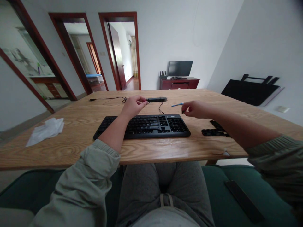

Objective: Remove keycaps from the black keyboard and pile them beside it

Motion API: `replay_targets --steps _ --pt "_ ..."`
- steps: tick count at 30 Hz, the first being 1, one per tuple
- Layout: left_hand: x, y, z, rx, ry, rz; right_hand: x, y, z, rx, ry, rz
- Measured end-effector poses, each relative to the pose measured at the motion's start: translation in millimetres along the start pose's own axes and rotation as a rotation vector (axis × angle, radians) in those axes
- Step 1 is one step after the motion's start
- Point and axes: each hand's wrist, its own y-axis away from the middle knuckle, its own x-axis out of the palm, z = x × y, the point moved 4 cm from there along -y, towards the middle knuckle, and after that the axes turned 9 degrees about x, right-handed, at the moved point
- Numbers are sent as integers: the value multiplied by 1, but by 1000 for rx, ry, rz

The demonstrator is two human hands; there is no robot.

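Note:
My left hand (135, 105) reaches over the keyboard, its thumb and fingertips closed on the left end of a slim black brush-like bar (156, 99). This bar lies level beyond the keyboard, and its right end looks ragged. Right of the keyboard, my right hand (193, 109) is curled in a pinch, with a small dark bit at the fingertips, too small to name. The black keyboard (151, 126) lies flat on the wooden table, its left keys partly hidden by my left forearm. A thin blue tool (177, 104) rests just left of my right hand.
Black strip-like pieces (214, 131) lie under my right forearm. At the left is a crumpled white tissue (46, 129). The keyboard's cable (109, 98) runs along the far side of the table (151, 149). A dark remote-like bar (243, 200) sits on the green seat.

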Motion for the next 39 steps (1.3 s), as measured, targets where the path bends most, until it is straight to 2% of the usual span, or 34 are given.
replay_targets --steps 4,8,13,16,19,28,39 --pt "1 0 0 6 -1 14 -16 -3 -58 164 67 -28" --pt "1 0 -1 10 -13 29 -20 1 -110 291 111 -3" --pt "1 1 -2 15 -23 28 -19 8 -148 357 97 -69" --pt "2 1 -1 18 -30 29 -17 10 -155 353 35 -57" --pt "3 1 1 22 -39 35 -17 13 -155 370 -18 21" --pt "4 2 2 37 -38 63 -17 16 -142 477 92 224" --pt "4 1 1 35 -64 65 -12 15 -144 466 67 305"
